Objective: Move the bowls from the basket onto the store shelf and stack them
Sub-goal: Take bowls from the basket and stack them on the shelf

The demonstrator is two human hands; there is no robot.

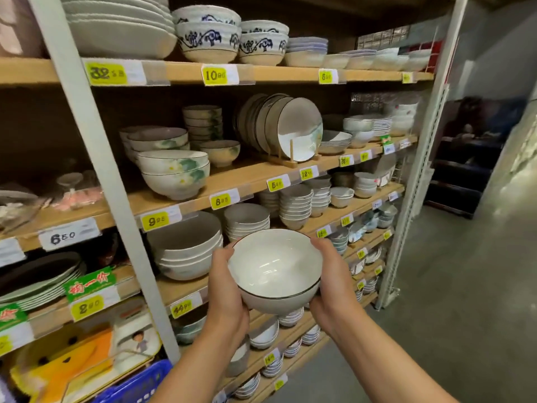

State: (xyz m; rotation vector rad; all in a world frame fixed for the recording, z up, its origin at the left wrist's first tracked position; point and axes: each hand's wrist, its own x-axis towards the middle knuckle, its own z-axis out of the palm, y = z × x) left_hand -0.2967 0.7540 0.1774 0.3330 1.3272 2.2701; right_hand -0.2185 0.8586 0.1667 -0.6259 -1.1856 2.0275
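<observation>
I hold a white bowl with a thin dark rim (276, 266) in both hands in front of the shelves. It looks like two nested bowls, a second rim showing just below the first. My left hand (225, 289) grips its left side and my right hand (329, 283) grips its right side, fingers curled under. A blue plastic basket (139, 385) shows at the bottom left edge; its inside is hidden. Just behind the held bowl, the wooden store shelf (186, 289) carries a stack of large white bowls (186, 251) and a stack of smaller ones (247, 221).
A white metal upright (96, 158) crosses the shelves on the left, another (418, 158) stands at the right end. Green-patterned bowls (174, 173) and plates in a wooden rack (290, 129) fill the shelf above. Grey floor (436, 315) lies to the right.
</observation>
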